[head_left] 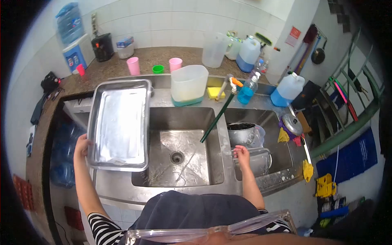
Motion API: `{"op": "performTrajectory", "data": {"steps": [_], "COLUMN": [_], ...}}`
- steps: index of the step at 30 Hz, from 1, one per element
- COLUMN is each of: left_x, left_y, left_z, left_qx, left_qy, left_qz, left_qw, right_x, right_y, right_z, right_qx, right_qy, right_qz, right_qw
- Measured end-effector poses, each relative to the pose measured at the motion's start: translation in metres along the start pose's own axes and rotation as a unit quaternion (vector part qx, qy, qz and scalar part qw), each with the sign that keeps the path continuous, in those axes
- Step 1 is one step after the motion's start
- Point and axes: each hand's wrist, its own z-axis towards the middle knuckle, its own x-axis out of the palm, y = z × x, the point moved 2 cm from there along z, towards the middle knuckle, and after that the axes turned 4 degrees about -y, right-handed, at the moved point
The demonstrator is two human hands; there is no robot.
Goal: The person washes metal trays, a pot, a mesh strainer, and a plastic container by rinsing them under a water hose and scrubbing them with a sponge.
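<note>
A large rectangular metal baking tray (119, 122) is tilted over the left side of the sink, its shiny inside towards me. My left hand (82, 146) is closed on its left edge, thumb side at the rim. My right hand (242, 155) is above the right basin, fingers loosely bent and apart, right beside a rectangular dish (259, 161). Behind that dish in the same basin sits a round pot (241, 134) with a dark inside and whitish suds. Between the hands lies the left basin (196, 163), wet, with a round drain (177, 157).
A tap with a green hose (218, 118) reaches over the left basin. Behind it stand a plastic container of greenish liquid (189, 85), a yellow sponge (215, 93), a blue soap bottle (247, 90) and a blue-filled jug (287, 90). Pink cups (133, 66) line the counter.
</note>
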Motion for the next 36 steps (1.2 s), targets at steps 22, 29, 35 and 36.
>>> {"op": "performTrajectory", "data": {"steps": [22,29,35,36], "left_x": [-0.057,-0.032,-0.010,0.001], "left_y": [0.083,0.063,0.039,0.020], "left_z": [0.098,0.061,0.039,0.030], "left_qx": [0.053,0.151,0.202,0.263], "left_qy": [-0.088,-0.228,-0.256,-0.255], "left_qz": [0.336,0.425,0.488,0.464], "left_qw": [0.936,0.863,0.810,0.807], "right_x": [-0.009,-0.049,-0.076,-0.072], "right_y": [-0.005,0.026,0.135,0.167], "right_z": [0.170,0.153,0.097,0.076], "right_qx": [-0.129,-0.269,-0.360,-0.358], "right_qy": [0.145,0.169,-0.014,-0.025], "right_qz": [-0.762,-0.666,-0.555,-0.552], "right_qw": [0.618,0.675,0.749,0.753]}}
